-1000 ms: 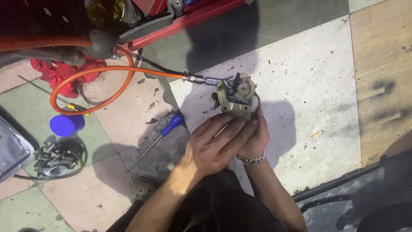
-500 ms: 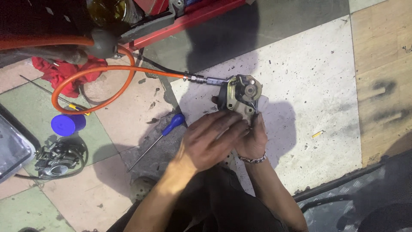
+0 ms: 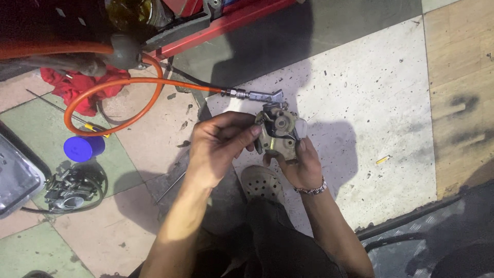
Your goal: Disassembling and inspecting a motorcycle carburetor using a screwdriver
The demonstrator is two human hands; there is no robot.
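Two hands on one small metal carburettor (image 3: 278,135), held above the tiled floor (image 3: 360,103). Right hand (image 3: 303,167) cups it from below; left hand (image 3: 218,144) fingers pinch its side. Body looks assembled; air gun (image 3: 257,96) lies unused just beyond.

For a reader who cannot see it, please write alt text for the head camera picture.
Seen from above, a person's left hand and right hand hold a small grey-tan metal carburettor-like part over a speckled tiled floor. An orange hose with a metal air nozzle lies just beyond it; a blue cap and another dark engine part lie on the left.
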